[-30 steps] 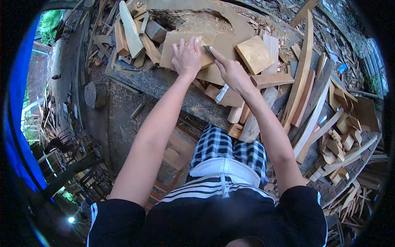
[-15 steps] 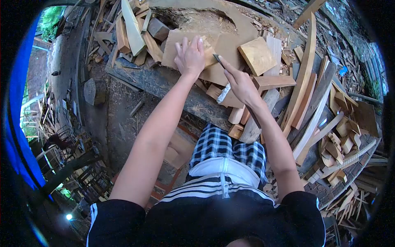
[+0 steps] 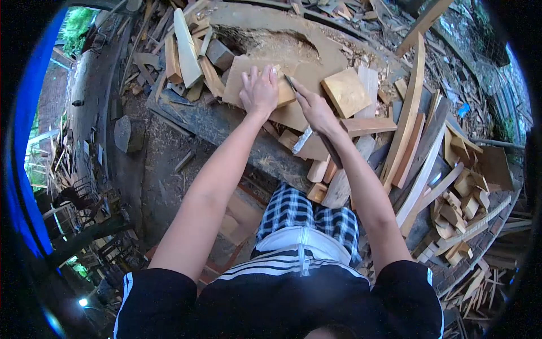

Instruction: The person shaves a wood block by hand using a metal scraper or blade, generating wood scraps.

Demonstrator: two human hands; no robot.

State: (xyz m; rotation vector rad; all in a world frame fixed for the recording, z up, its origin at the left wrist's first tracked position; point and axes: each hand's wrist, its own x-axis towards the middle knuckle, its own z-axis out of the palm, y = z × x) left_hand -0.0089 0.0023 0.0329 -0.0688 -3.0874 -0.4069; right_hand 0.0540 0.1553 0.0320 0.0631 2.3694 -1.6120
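Observation:
My left hand (image 3: pixel 261 90) is closed on a small pale wood block (image 3: pixel 286 95), pressing it down on a sheet of brown cardboard (image 3: pixel 234 85). My right hand (image 3: pixel 317 113) grips a carving knife (image 3: pixel 290 83), with a finger stretched along it toward the dark blade. The blade's tip meets the right side of the block near my left fingers. Its long dark handle (image 3: pixel 334 153) runs back under my right wrist. To the right of the block lies a thicker square wood block (image 3: pixel 346 92), apart from both hands.
A workbench (image 3: pixel 220 133) carries the work, with a hollowed slab (image 3: pixel 271 39) behind. A white-wrapped piece (image 3: pixel 302 140) lies by my right wrist. Long curved wood strips (image 3: pixel 407 113) and a pile of offcuts (image 3: pixel 460 198) are on the right. A stump (image 3: pixel 129 134) stands left.
The view has shifted, so the bench appears lower. The knife has moved slightly along the block's right side. Both hands keep their holds.

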